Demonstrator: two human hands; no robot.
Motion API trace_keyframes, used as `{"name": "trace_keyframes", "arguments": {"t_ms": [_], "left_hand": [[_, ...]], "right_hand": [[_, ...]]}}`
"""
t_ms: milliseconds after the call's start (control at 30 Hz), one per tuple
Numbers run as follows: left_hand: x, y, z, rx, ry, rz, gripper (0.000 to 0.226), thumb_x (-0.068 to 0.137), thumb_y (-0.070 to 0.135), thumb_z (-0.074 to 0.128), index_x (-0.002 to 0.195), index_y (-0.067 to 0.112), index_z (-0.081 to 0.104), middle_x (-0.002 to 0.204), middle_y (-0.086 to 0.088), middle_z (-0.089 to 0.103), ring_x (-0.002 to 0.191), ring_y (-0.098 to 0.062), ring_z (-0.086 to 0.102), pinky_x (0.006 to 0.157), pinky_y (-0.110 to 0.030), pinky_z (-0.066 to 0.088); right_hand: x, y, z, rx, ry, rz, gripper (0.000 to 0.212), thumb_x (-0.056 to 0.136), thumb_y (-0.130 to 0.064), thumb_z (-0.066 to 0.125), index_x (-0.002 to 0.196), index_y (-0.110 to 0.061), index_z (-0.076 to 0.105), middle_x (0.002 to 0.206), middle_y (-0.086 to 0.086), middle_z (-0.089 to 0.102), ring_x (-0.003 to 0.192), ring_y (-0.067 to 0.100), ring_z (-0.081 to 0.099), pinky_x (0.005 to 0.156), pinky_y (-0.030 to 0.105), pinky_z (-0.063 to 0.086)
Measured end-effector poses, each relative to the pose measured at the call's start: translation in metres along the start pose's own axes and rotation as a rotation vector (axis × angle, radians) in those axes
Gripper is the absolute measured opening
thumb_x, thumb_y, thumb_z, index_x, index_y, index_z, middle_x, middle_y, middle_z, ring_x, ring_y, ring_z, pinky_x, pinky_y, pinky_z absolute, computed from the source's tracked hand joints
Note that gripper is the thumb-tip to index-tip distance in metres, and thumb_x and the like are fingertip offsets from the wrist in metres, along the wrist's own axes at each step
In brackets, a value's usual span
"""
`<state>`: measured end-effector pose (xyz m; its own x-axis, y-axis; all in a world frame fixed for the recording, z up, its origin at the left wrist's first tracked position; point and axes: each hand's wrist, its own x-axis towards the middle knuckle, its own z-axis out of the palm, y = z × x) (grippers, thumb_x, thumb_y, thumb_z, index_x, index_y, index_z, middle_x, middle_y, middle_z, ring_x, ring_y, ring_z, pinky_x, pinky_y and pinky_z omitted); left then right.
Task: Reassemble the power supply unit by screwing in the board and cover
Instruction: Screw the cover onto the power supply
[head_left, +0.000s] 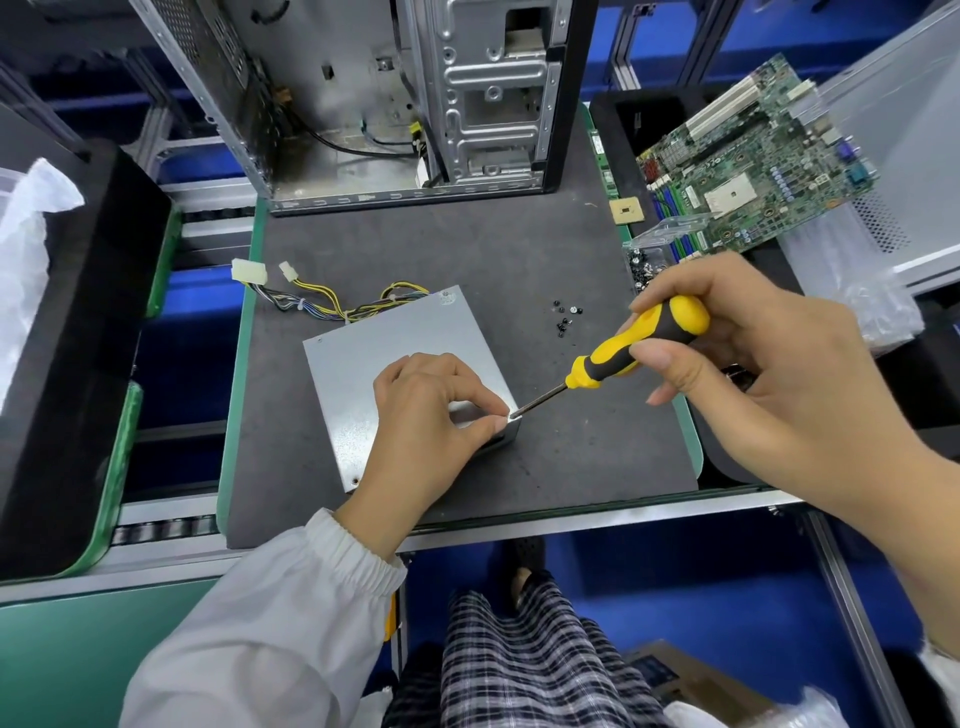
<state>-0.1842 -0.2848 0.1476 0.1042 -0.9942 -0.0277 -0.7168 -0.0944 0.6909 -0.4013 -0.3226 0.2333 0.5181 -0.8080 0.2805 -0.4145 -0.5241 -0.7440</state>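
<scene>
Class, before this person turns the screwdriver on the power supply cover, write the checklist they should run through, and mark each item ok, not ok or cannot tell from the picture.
1. Cover seated on the power supply unit: ok, it lies flat and flush.
2. Unit steadied: ok, the left hand rests on the cover and pinches at its near right corner.
3. Screwdriver gripped: ok, the right hand holds the handle.
4. Tip on the screw: cannot tell, the fingertips hide the point of contact.
5. Spare screws at hand: ok, they lie loose on the mat beside the unit.
6. Cable bundle clear of the corner: ok, it trails off the far side.
</scene>
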Motion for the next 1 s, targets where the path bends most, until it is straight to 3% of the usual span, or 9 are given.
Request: {"name": "trace_keyframes", "arguments": {"t_ms": [300,867,1000], "left_hand": [[0.0,-0.002,0.001,0.036,0.002,0.023,0.005,0.079,0.023,0.081,0.082,0.027,0.078,0.091,0.01,0.064,0.101,-0.013,0.052,0.104,-0.042,0.029],[0.003,-0.011,0.003,0.053,-0.012,0.069,0.002,0.082,0.027,0.078,0.084,0.028,0.077,0.091,0.017,0.058,0.097,-0.003,0.042,0.106,-0.033,0.022],[0.003,-0.013,0.003,0.056,-0.01,0.071,0.003,0.082,0.027,0.078,0.083,0.029,0.076,0.091,0.017,0.058,0.097,-0.002,0.041,0.108,-0.035,0.021]], "right_hand": [[0.008,0.002,0.012,-0.133,-0.076,-0.058,0.019,0.092,-0.026,0.052,0.105,-0.013,0.053,0.088,-0.003,0.06,0.067,0.017,0.062,0.06,0.034,0.05],[0.014,-0.004,0.011,-0.173,-0.108,-0.094,0.019,0.092,-0.024,0.053,0.105,-0.011,0.055,0.087,-0.003,0.062,0.068,0.013,0.062,0.061,0.022,0.046],[0.022,-0.009,0.01,-0.282,-0.147,-0.115,0.02,0.094,-0.026,0.052,0.1,-0.007,0.055,0.08,-0.006,0.057,0.068,0.014,0.053,0.062,0.018,0.042]]}}
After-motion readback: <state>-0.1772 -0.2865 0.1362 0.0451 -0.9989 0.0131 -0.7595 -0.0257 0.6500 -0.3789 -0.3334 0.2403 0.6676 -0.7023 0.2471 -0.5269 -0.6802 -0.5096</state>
